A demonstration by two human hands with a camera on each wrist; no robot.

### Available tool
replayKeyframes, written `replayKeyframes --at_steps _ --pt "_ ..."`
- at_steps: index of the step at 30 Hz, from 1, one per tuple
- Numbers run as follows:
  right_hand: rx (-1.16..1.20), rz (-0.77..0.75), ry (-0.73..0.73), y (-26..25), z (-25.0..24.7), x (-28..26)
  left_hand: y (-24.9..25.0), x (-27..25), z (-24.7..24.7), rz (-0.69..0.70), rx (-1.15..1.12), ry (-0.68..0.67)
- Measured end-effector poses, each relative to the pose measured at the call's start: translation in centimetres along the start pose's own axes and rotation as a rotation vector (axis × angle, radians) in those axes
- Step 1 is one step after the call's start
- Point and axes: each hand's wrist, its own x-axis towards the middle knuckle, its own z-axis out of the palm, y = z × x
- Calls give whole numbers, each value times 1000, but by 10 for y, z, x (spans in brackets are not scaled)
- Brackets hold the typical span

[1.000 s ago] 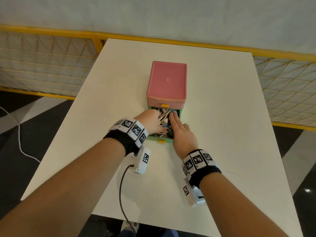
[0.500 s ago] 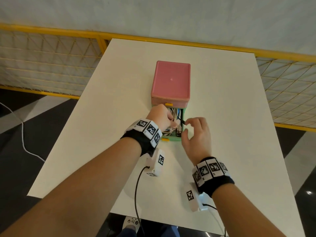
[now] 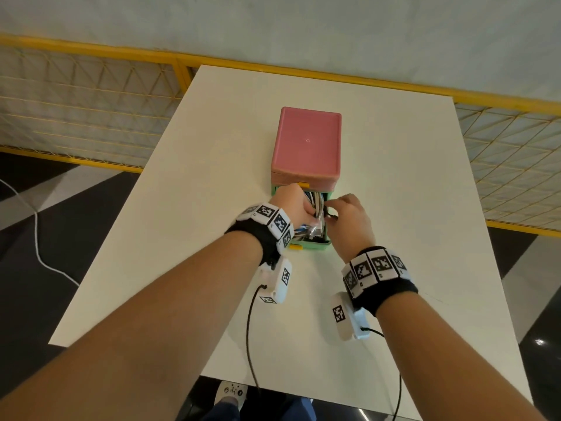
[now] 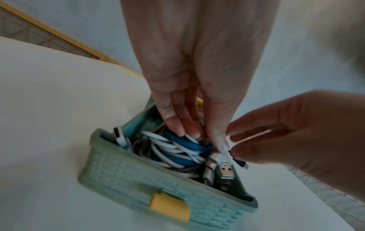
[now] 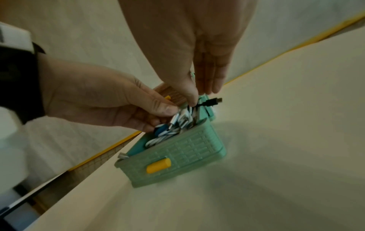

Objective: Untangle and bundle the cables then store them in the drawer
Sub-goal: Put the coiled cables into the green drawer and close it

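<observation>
A pink drawer box (image 3: 306,144) stands mid-table with its green drawer (image 3: 312,246) pulled out towards me. Coiled blue and white cables (image 4: 177,150) fill the drawer. My left hand (image 4: 203,139) reaches in from the left and holds the bundle between thumb and fingers. My right hand (image 5: 197,100) hovers at the drawer's right rim and pinches a thin black cable (image 5: 209,102), whose small plug sticks out past the thumb. A USB plug (image 4: 227,170) lies at the drawer's front right corner.
The white table (image 3: 409,208) has bare surface all round the box. A yellow railing with mesh (image 3: 91,95) runs behind and beside it. The drawer front carries a yellow handle (image 5: 158,165). Black leads hang from both wrist cameras.
My right hand lifted off the cables, moved to the drawer's right rim and pinched the black cable end. My left hand stayed in the drawer on the bundle.
</observation>
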Motion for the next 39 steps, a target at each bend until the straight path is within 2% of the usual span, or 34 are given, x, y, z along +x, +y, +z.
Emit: replayKeyframes --at_steps 2,4,7,10,14,17,19,23,27,29,32,36,39 --pt "-12 35 -79 1 1 -1 0 4 2 -14 4 10" --pt "-8 52 -94 2 -1 0 -1 6 4 -8 18 29" --pt "158 130 -85 0 -6 5 -4 8 3 17 1 35" --pt "259 213 -122 -3 -4 9 -9 9 -2 28 10 -24" --pt "204 207 -186 -4 -6 16 -7 14 -3 51 109 -62" --pt "88 186 -240 -7 -6 21 2 13 5 60 244 -24" --pt "22 137 -219 -9 -3 19 5 12 9 49 277 8" --pt "33 -104 -89 -11 1 7 -1 12 6 33 165 33" --pt "-87 -225 -207 -3 8 -8 -18 1 -4 44 -66 39" --pt "-202 -257 -295 3 12 -14 -29 -4 -13 52 -177 91" --pt "-269 -274 -311 4 16 -19 -49 -10 -19 19 -138 229" --pt "-258 -350 -240 2 23 -31 -62 -18 -5 -23 -76 119" --pt "-286 -370 -242 0 25 -33 -60 -18 3 -1 11 129"
